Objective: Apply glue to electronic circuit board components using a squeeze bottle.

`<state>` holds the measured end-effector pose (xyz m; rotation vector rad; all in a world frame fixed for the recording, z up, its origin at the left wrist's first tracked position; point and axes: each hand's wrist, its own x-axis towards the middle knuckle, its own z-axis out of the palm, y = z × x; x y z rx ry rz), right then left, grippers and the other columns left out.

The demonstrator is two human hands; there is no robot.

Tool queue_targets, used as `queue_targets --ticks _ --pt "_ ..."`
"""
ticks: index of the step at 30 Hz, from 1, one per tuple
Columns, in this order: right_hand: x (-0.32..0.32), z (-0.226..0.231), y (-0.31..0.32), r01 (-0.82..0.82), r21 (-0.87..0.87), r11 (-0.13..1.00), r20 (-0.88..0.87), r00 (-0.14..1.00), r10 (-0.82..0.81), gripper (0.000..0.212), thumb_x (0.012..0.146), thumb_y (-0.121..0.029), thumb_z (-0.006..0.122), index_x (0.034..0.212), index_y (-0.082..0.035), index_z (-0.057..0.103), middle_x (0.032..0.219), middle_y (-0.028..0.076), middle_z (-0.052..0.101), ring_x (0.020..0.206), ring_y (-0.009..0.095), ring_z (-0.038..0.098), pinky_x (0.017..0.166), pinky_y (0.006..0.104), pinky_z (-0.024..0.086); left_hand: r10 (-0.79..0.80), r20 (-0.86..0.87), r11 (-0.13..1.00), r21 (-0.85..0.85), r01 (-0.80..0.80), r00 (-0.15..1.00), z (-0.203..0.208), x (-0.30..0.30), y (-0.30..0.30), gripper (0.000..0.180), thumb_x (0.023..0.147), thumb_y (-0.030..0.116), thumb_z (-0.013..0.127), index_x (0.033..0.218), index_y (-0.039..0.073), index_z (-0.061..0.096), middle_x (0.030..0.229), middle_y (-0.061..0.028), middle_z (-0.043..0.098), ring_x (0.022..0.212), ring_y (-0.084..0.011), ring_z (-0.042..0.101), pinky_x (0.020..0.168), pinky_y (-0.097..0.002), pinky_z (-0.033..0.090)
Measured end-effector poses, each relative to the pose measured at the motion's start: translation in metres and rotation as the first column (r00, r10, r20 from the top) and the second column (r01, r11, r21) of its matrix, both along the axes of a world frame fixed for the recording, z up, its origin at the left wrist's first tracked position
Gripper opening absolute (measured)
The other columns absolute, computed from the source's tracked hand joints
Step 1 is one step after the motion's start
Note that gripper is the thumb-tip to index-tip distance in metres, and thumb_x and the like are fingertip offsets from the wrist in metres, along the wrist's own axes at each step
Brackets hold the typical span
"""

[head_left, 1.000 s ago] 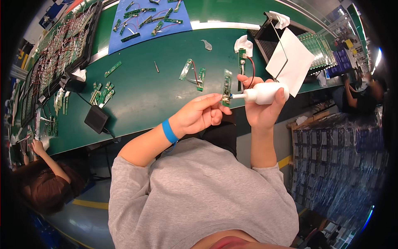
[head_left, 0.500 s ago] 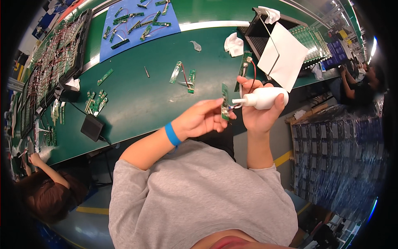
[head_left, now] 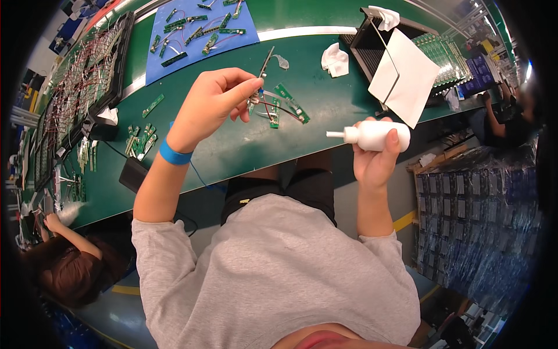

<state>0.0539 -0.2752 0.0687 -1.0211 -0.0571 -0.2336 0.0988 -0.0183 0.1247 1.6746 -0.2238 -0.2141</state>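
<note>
My left hand (head_left: 224,102), with a blue band on its wrist, pinches a narrow green circuit board (head_left: 267,60) above the table, seen nearly edge-on. Wires run below the fingers toward another green board (head_left: 292,103), which slants just right of the hand. Whether that board rests on the table I cannot tell. Close by lies another small board (head_left: 274,114), partly overlapped by wires. My right hand (head_left: 375,160) is wrapped round a white squeeze bottle (head_left: 381,135), held sideways beyond the table's front edge with its thin nozzle pointing left.
Wired boards lie on a blue mat (head_left: 203,43) at the back. A black tray (head_left: 113,75) full of wired boards stands left, near loose boards (head_left: 139,139) and a black box (head_left: 133,174). Crumpled tissue (head_left: 335,60) and a black rack (head_left: 372,52) are right. Co-workers sit either side.
My left hand has moved left and away from me, carrying its board from the bottle's nozzle to over the table. The second wired board has left my right hand, which still holds the bottle.
</note>
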Motion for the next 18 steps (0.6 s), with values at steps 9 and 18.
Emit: queue_targets --ticks 9,18 --pt "0.013 0.048 0.035 0.07 -0.397 0.915 0.364 0.927 0.087 0.019 0.071 -0.014 0.06 0.07 0.002 0.049 0.069 0.006 0.046 0.064 0.012 0.042 0.059 0.0233 0.035 -0.148 -0.058 0.989 0.0 0.148 0.987 0.0 -0.009 -0.013 0.025 0.081 0.023 0.054 0.078 -0.002 0.058 0.057 -0.0013 0.053 0.047 -0.0062 0.051 0.041 -0.0176 0.036" --pt "0.018 0.049 0.047 0.158 -0.498 0.853 0.501 0.855 0.134 0.016 0.067 -0.008 0.069 0.064 0.001 0.057 0.056 0.001 0.049 0.048 0.006 0.045 0.04 0.0202 0.031 -0.226 -0.092 0.974 -0.033 0.224 0.97 -0.003 -0.013 -0.027 0.025 0.081 0.022 0.054 0.076 -0.002 0.059 0.057 -0.0022 0.053 0.045 -0.0071 0.051 0.04 -0.018 0.038"
